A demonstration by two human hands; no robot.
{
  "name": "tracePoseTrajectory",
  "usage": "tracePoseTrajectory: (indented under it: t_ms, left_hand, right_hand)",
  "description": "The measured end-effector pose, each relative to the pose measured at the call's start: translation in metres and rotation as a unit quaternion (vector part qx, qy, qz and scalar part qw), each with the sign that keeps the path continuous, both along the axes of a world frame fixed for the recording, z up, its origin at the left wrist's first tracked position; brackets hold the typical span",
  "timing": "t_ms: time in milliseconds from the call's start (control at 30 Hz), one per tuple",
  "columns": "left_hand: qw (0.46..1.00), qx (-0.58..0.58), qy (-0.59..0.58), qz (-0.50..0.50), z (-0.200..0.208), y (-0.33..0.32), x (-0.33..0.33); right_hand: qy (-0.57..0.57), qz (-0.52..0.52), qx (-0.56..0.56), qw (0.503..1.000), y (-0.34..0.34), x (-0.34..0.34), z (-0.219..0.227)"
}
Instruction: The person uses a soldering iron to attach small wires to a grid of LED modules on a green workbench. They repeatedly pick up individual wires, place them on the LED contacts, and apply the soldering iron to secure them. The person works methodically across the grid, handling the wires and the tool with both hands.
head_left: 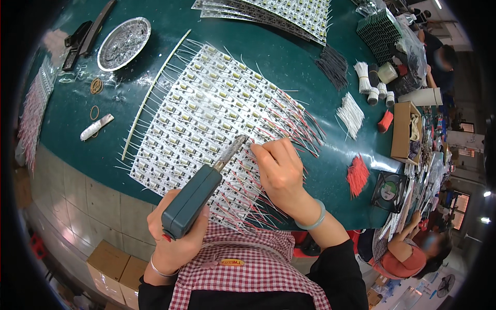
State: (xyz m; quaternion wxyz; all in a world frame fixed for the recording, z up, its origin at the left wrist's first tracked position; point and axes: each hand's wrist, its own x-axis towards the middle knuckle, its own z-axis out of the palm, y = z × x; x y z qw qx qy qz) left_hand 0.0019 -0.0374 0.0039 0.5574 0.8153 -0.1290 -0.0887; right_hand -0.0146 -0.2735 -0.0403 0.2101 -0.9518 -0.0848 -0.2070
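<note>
My left hand (178,252) is wrapped round the dark green handle of a soldering iron (192,202). Its metal tip touches or hovers just over a large panel of small circuit boards (194,116), close to my right fingertips. My right hand (281,173) is closed in a pinch beside that tip, on what looks like a thin wire, mostly hidden by the fingers. Rows of yellow parts cover the panel. Red and white wires (292,124) stick out along its right part, and white wires fringe its left edge beside a long pale strip (155,95).
Bundles of black wires (333,67), white wires (351,116) and red wires (357,176) lie to the right, near a small fan (390,191) and a cardboard box (405,132). A metal bowl (124,44) stands at far left. More panels (289,18) are stacked behind. Co-workers sit at right.
</note>
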Motion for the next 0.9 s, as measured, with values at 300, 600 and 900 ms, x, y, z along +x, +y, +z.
tracePoseTrajectory:
  t_ms: [300, 600, 900]
  left_hand:
    - [1.000, -0.019, 0.013, 0.018, -0.0023, -0.0018, -0.0041]
    - [0.998, -0.038, 0.031, 0.028, -0.0051, -0.0029, -0.0043]
    - [0.999, 0.023, -0.025, -0.021, -0.0018, 0.0044, -0.0017]
  right_hand:
    - [0.005, -0.007, -0.013, 1.000, 0.0015, -0.0005, -0.0001]
    - [0.001, -0.004, -0.017, 1.000, 0.0022, 0.0011, -0.0003]
    - [0.004, -0.005, -0.025, 1.000, 0.0026, 0.0009, 0.0004]
